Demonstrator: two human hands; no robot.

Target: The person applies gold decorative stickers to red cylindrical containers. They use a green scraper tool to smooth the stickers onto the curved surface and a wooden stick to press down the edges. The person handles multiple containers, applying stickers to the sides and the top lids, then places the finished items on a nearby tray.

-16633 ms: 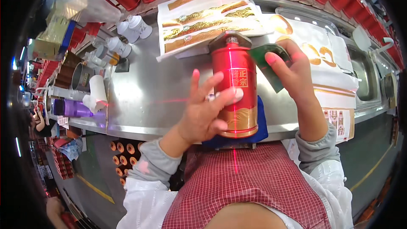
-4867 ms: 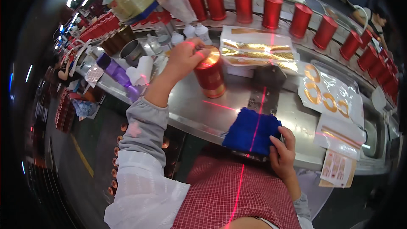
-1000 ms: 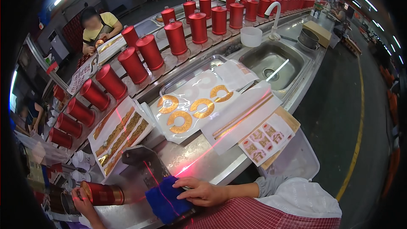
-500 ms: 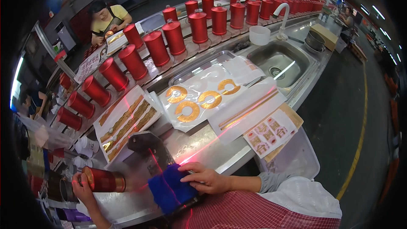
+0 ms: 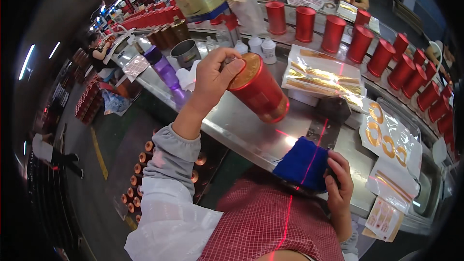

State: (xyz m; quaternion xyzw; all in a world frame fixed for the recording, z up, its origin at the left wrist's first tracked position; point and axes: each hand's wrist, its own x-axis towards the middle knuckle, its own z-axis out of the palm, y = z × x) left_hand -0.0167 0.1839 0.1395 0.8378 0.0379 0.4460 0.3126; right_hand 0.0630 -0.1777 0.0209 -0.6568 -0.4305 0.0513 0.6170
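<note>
My left hand [image 5: 215, 77] is closed on a shiny red metal canister [image 5: 263, 92] at its gold-coloured end. The canister is tilted above the steel counter, with a gold band round its other end. A folded blue cloth [image 5: 304, 164] lies over a support at the counter's front edge. Beside the cloth's right edge rests my right hand [image 5: 340, 186], its fingers loosely bent and apart from the thumb, with nothing visible between them. A red laser line crosses the cloth and the checked apron.
Gold foil strips [image 5: 328, 75] and a sheet of gold rings [image 5: 386, 133] lie on the counter. A dark block [image 5: 335, 108] stands behind the cloth. Red canisters [image 5: 333, 34] line the back. Purple bottles [image 5: 164, 70] and a metal pot [image 5: 185, 53] stand left.
The view has swung left. My left hand has lifted the red canister from low over the counter and tilted it. My right hand has slid from the cloth's top to its right edge.
</note>
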